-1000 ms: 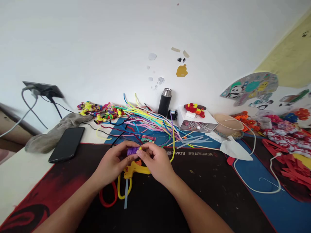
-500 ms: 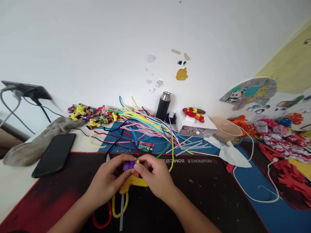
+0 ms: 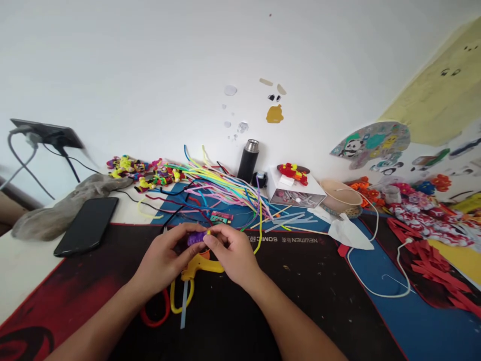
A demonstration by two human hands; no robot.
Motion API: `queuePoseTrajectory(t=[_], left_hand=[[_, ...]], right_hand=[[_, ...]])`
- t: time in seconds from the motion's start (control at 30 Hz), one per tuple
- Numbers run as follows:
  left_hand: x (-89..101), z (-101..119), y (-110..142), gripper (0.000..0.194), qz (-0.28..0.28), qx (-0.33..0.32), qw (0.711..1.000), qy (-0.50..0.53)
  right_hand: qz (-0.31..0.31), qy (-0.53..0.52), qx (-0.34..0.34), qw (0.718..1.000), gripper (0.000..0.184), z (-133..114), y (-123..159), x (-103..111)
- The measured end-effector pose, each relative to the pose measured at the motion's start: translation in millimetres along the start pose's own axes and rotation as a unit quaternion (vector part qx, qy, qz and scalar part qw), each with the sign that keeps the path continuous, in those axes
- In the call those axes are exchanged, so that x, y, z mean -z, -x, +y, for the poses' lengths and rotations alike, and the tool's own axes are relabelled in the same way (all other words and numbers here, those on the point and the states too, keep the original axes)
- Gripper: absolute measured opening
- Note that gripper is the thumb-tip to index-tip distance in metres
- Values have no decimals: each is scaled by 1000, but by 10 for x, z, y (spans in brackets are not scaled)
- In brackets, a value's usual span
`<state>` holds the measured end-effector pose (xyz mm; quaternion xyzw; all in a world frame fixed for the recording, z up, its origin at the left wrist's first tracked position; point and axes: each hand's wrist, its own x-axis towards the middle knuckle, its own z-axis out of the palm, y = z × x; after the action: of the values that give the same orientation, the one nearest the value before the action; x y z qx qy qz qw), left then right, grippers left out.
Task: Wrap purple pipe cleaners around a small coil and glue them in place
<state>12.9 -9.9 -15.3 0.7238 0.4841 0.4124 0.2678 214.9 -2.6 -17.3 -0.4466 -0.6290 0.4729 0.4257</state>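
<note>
Between my two hands is a small purple pipe-cleaner coil (image 3: 195,239) with a yellow bit at its right end. My left hand (image 3: 161,258) grips the purple body between thumb and fingers. At the yellow end, my right hand (image 3: 236,253) pinches with thumb and forefinger; its fingertips partly cover that end. Just below my hands, a yellow glue gun (image 3: 205,264) lies on the dark mat, partly hidden by my right hand. A pale glue stick (image 3: 184,306) points out of it toward me. Scissors (image 3: 165,312) with red and yellow handle loops lie beneath my left wrist.
Loose pipe cleaners (image 3: 225,183) are heaped behind my hands, near a black thermos (image 3: 248,161) and a white drawer box (image 3: 296,188). On the left lies a phone (image 3: 87,226). A white cable (image 3: 376,295), a tissue (image 3: 347,231) and red strips (image 3: 439,278) lie right.
The camera view has shifted slightly. Both hands keep hold of the purple coil, with small finger movements at its yellow end. The glue gun and scissors have stayed in place.
</note>
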Motion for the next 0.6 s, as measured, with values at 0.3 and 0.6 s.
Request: queuePoseTrajectory(t=[0.3,0.6], left_hand=[[2,-108,141,25,-8,-2,1000,3],[-27,96,18,31,-1,69,997,43]], right_hand=[[-15,27,-41,999,31,-138,61,14],[3,60,-36,998,25,-62,63,36]])
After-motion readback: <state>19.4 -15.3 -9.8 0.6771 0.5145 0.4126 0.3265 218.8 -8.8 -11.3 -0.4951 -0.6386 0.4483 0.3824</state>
